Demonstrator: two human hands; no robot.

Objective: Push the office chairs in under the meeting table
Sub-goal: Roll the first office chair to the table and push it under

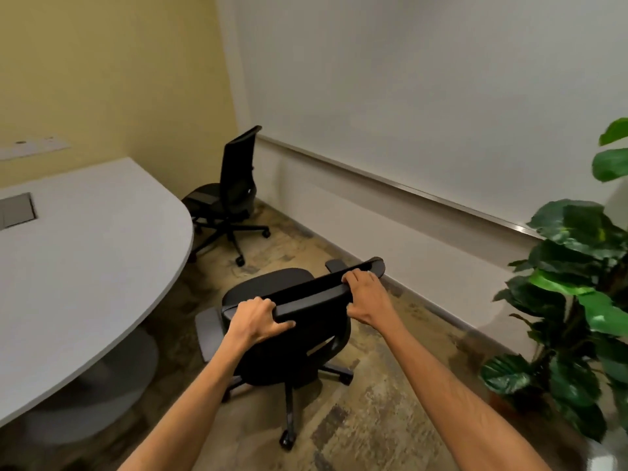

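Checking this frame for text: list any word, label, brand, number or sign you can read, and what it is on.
No readable text in this frame.
The near chair, held by the left hand and right hand, shows no label or logo.
The far chair, table and whiteboard are blank.
The wall plate has small marks, too blurred to read.

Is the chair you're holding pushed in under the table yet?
Out. The held chair stands on open floor, clear of the table edge.
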